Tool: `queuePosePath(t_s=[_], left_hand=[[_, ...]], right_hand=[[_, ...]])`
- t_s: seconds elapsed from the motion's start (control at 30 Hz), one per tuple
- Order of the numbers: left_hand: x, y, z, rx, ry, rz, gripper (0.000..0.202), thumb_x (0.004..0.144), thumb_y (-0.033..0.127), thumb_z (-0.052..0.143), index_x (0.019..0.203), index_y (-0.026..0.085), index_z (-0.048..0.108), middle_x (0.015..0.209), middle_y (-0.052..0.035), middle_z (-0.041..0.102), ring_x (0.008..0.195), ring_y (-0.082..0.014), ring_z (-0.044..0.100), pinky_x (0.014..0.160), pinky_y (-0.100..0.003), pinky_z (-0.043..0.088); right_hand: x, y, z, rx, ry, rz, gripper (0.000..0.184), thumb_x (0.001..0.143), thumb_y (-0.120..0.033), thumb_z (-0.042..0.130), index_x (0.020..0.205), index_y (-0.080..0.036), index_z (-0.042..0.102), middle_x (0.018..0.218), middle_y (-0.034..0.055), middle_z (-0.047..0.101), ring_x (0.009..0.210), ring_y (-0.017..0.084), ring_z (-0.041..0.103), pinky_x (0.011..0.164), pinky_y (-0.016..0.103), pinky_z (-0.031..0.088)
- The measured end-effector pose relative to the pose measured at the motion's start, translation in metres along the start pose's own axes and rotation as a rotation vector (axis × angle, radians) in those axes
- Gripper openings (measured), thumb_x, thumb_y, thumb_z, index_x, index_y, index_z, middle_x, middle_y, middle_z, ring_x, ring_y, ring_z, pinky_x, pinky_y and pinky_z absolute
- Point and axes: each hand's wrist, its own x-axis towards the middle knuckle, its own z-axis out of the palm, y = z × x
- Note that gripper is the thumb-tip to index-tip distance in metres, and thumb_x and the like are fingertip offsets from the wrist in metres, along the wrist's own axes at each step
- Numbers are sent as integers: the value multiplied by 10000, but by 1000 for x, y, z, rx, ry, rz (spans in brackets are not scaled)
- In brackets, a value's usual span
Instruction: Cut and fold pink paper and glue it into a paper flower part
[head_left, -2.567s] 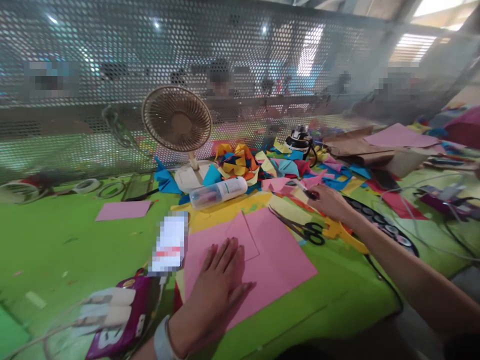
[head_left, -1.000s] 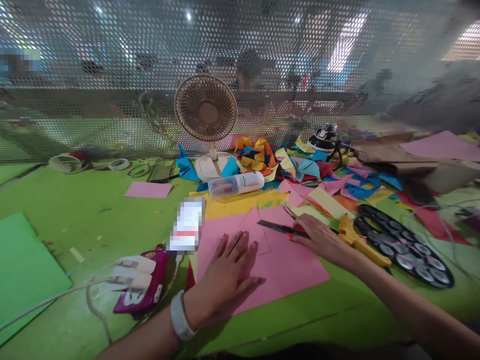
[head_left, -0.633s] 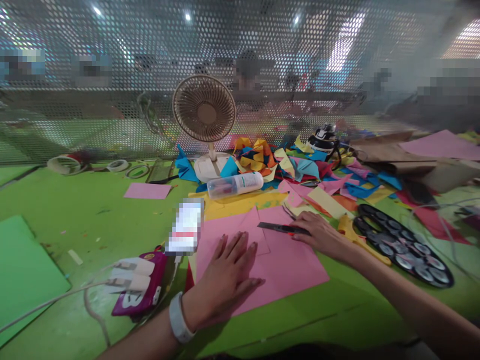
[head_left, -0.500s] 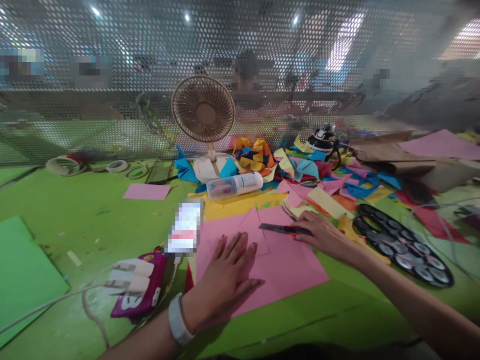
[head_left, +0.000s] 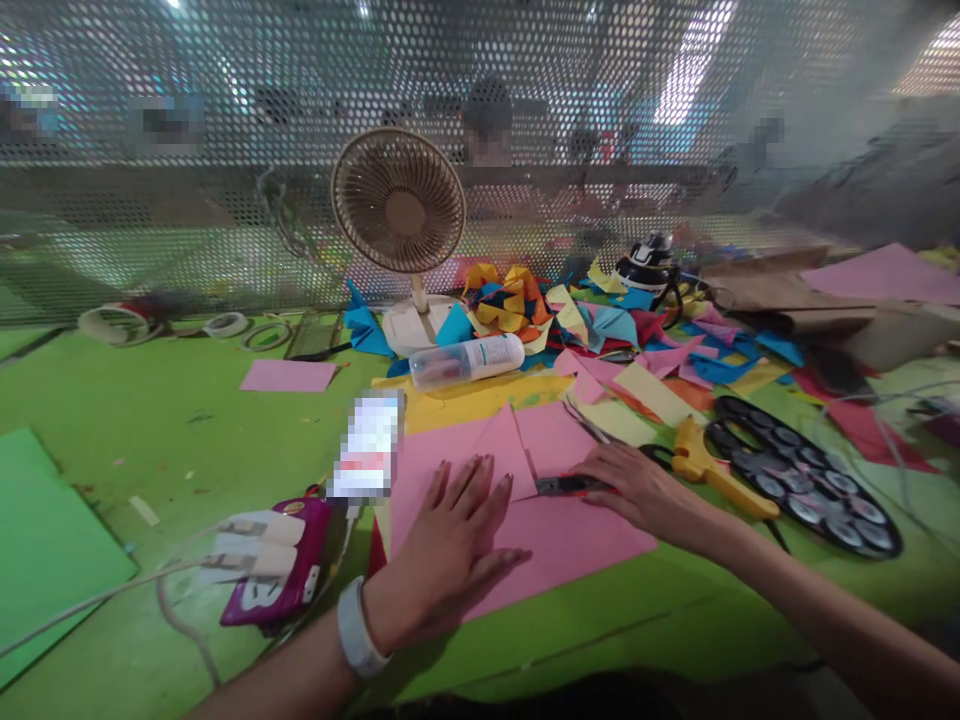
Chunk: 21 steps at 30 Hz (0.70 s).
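Note:
My left hand (head_left: 457, 540) lies flat with spread fingers on a pink sheet of paper (head_left: 585, 535), pressing it to the table. A smaller pink piece (head_left: 491, 455) is partly under its fingertips. In my right hand (head_left: 637, 485) is a utility knife (head_left: 562, 485), its blade end resting at the lower right edge of the smaller piece. The fingers wrap around the handle, so part of the knife is hidden. Scissors (head_left: 589, 420) lie just beyond the right hand, partly covered by it.
A lit phone (head_left: 367, 445) and a purple power strip (head_left: 281, 570) with cables lie left. Behind are a bottle (head_left: 469, 362), a fan (head_left: 401, 205) and folded coloured papers (head_left: 510, 300). A yellow-handled tool (head_left: 720, 470) and a black tray of round discs (head_left: 806, 480) stand right.
My right hand has drawn the knife down toward me along the smaller pink piece, and a dark gap shows along its right edge. The left hand stays flat in place.

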Motion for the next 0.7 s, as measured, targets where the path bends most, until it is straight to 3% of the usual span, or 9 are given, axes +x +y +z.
queuePosePath(t_s=[0.33, 0.7], left_hand=[[1, 1, -2, -25, -22, -5, 696, 886, 633, 266, 1461, 261, 146, 1534, -70, 151, 1397, -309, 63, 1100, -545, 76], [1, 4, -6, -10, -10, -10, 744, 876, 653, 247, 1466, 220, 114, 1526, -85, 178, 1401, -283, 60, 1109, -522, 76]], right_hand=[[-16, -4, -3, 49, 58, -6, 274, 910, -242, 491, 1155, -218, 609, 978, 76, 601, 907, 189, 580, 800, 309, 498], [-13, -17, 8, 95, 71, 15, 297, 908, -215, 495, 1187, -188, 590, 989, 92, 561, 944, 203, 556, 831, 331, 483]])
